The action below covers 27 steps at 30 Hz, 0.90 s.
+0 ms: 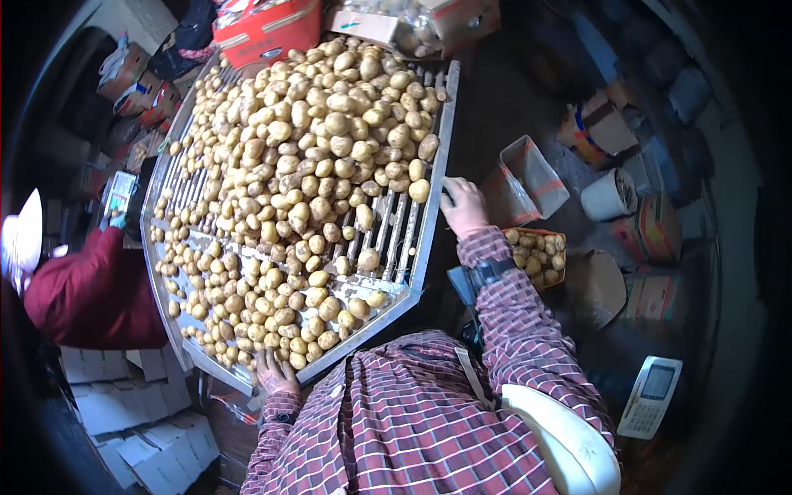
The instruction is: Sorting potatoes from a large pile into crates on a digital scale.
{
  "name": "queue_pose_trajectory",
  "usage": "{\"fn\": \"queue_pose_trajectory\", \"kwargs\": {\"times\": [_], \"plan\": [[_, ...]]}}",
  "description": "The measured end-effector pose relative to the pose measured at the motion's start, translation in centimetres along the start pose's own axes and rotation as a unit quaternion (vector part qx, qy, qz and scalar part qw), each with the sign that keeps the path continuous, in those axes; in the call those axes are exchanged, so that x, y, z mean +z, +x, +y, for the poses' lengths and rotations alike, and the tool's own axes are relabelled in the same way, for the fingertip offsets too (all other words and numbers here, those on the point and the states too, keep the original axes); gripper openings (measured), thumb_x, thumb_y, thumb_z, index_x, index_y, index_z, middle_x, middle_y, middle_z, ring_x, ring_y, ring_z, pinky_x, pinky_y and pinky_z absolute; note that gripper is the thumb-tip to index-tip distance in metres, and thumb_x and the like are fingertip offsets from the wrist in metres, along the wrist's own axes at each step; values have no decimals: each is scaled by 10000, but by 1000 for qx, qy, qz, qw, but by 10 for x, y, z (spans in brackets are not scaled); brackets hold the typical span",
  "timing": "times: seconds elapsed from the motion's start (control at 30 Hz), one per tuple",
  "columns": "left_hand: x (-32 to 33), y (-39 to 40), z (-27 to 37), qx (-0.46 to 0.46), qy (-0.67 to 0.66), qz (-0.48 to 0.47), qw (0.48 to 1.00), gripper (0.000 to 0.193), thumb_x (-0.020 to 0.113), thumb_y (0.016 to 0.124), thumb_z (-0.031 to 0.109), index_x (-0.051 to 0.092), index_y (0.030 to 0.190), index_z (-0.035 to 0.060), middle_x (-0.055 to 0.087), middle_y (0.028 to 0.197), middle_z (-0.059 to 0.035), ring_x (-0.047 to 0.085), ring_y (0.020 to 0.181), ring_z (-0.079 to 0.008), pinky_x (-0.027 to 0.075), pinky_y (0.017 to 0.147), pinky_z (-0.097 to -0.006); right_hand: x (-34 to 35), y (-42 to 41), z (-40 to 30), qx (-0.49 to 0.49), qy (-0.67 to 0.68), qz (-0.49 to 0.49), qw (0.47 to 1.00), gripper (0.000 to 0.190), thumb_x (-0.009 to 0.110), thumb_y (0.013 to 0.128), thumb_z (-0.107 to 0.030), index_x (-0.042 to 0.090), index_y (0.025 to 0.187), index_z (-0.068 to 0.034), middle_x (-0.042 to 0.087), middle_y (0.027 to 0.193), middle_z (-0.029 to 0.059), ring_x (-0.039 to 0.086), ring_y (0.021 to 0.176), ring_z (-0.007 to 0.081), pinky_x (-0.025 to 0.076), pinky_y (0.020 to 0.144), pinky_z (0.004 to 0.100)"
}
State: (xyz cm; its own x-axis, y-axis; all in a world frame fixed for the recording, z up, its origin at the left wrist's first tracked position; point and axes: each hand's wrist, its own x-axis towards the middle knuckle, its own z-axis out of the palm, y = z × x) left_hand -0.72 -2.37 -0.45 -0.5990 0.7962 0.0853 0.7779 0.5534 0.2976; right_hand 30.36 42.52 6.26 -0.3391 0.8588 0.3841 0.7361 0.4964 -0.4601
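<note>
A large heap of potatoes covers a slatted sorting table with a metal rim. More of them lie scattered on its smooth front section. My left hand is at the front edge, fingers apart, beside the nearest potatoes; whether it touches one is unclear. At the right side, my right hand is against or just outside the metal rim, thumb apart from the fingers, with nothing visible in it. Both forearms wear checked sleeves, with a dark band at each wrist.
A co-worker in a dark red top stands at the left. A red carton and an open carton sit at the far end. On the right are a crate of potatoes, a white bucket and a keypad device with a screen.
</note>
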Motion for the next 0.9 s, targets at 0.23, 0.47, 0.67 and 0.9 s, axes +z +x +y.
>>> {"fn": "queue_pose_trajectory", "kwargs": {"times": [0.23, 0.47, 0.67, 0.9], "plan": [[1, -4, 2, -56, -20, 18, 998, 542, 589, 775, 156, 455, 1281, 19, 447, 1297, -198, 393, 1215, -373, 276, 1045, -491, 67, 34, -30, -13, -300, -160, 940, 503, 696, 719, -420, 566, 1081, -97, 599, 1074, 109, 489, 1093, 267, 281, 1015, 494], [2, -12, 1, -75, -15, 37, 996, 493, 597, 766, 173, 493, 1219, 8, 468, 1258, -192, 397, 1197, -390, 275, 1044, -496, 72, -2, -60, -47, -201, -247, 947, 342, 644, 758, -199, 584, 1090, -145, 547, 1077, 155, 588, 961, 322, 410, 934, 441], [-1, -8, 2, -77, -16, 11, 997, 518, 617, 744, 172, 485, 1218, 10, 464, 1265, -192, 393, 1205, -384, 277, 1043, -490, 70, -10, -109, 3, 18, -453, 891, 492, 691, 734, -323, 591, 1173, -123, 550, 1186, 177, 552, 1090, 340, 437, 966, 369], [3, -4, -2, -65, -15, 17, 998, 517, 612, 753, 175, 486, 1233, 30, 474, 1256, -186, 412, 1198, -366, 291, 1031, -484, 121, 34, -180, -138, -47, -300, 943, 540, 696, 742, -192, 516, 1250, -171, 437, 1358, 66, 526, 1127, 305, 452, 924, 428]]}}
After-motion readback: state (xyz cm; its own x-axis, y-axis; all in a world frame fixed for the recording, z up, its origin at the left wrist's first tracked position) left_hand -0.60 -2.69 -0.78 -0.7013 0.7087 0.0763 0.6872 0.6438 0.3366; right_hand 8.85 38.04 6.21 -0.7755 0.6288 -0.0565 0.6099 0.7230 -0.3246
